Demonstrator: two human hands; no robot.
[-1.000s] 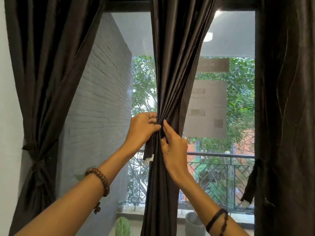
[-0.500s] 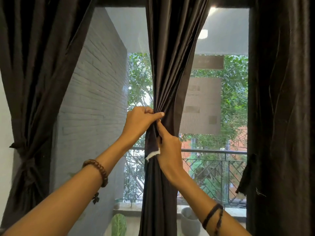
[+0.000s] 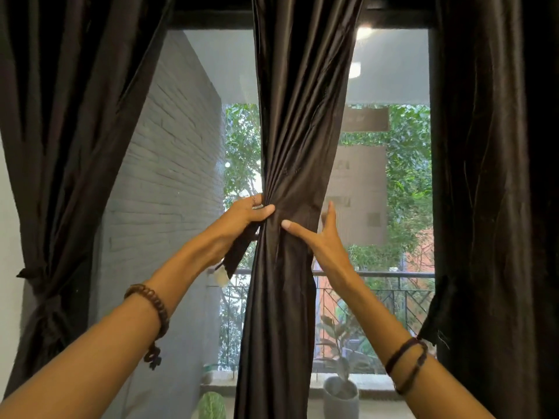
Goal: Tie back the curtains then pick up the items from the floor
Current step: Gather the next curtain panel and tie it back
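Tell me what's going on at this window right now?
A person is tying back the middle curtain. The left hand grips its gathered folds, with a dark tie strip hanging below that hand. The right hand is spread, thumb on the front and fingers reaching round the far edge. No tie shows around this curtain yet. The left curtain is already cinched; the right curtain hangs loose.

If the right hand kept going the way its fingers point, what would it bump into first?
The right hand points up and away, beside the middle curtain. It would probably meet the window glass first, though depth is hard to judge.
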